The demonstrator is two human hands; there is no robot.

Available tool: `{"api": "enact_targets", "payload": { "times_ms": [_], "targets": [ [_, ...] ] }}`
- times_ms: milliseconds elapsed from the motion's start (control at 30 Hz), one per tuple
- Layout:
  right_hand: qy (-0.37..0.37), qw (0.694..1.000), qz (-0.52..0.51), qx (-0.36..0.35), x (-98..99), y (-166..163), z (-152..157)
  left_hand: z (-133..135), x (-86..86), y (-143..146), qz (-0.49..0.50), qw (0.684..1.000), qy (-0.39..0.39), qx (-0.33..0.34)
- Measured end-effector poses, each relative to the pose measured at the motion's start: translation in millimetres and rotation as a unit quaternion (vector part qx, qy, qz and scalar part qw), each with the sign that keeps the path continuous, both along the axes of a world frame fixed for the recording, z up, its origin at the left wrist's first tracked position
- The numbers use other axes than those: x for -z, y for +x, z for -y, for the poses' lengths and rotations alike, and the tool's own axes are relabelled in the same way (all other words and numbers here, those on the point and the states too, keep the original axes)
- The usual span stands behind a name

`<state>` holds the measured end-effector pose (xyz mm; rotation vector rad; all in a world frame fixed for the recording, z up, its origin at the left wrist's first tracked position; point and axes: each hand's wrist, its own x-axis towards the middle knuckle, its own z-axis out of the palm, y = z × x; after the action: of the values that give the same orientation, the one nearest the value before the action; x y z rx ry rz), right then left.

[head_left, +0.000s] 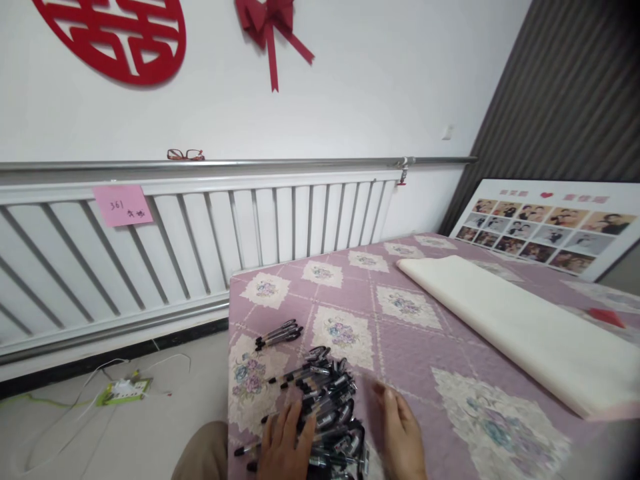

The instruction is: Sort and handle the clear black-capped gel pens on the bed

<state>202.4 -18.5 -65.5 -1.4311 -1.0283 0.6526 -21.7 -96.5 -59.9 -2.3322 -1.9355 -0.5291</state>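
A heap of black-capped pens [327, 400] with clear barrels lies near the left edge of the cloth-covered table. Over the heap's near left side rests my left hand [286, 443], fingers stretched out and a little apart on the pens. My right hand [401, 430] is just right of the heap, fingers loosely bent and blurred at the tips; no pen shows in it. A small separate group of pens [279, 335] lies side by side beyond the heap, near the table's left edge.
The purple floral tablecloth [350, 287] covers the table. A folded cream sheet [515, 320] lies to the right, with a photo board [545, 227] behind it. A white radiator [280, 223] lines the wall. A power strip [125, 390] with cables sits on the floor at left.
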Motion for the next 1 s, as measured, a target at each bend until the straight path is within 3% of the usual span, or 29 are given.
{"api": "enact_targets", "payload": {
  "times_ms": [100, 233, 300, 400, 733, 900, 1000],
  "targets": [
    [-0.047, 0.999, -0.006, -0.019, -9.9, -1.5, 10.1, -27.6, -30.8, -12.8, 0.029, 0.999, 0.005, 0.033],
    [-0.045, 0.998, 0.030, -0.036, -20.8, -6.9, 11.5, -86.9, -67.7, -31.5, 0.018, 0.999, -0.041, -0.027],
    [-0.038, 0.997, 0.045, -0.044, -22.5, -8.7, 10.3, -113.5, -72.9, -39.4, 0.009, 0.998, -0.047, -0.029],
    [-0.036, 0.996, 0.066, -0.052, -23.3, -10.2, 9.1, -138.3, -67.4, -47.4, -0.004, 0.998, -0.059, -0.037],
    [-0.022, 0.992, 0.097, -0.081, -26.4, -13.7, 9.7, -151.2, -47.0, -54.0, 0.020, 0.993, -0.096, -0.068],
    [-0.012, 0.993, 0.090, -0.073, -24.0, -13.5, 9.7, -148.6, -55.2, -53.1, 0.093, 0.987, -0.107, -0.071],
    [-0.007, 0.994, 0.075, -0.074, -23.1, -13.2, 9.9, -128.5, -64.8, -43.6, 0.158, 0.980, -0.109, -0.055]
  ]
}}
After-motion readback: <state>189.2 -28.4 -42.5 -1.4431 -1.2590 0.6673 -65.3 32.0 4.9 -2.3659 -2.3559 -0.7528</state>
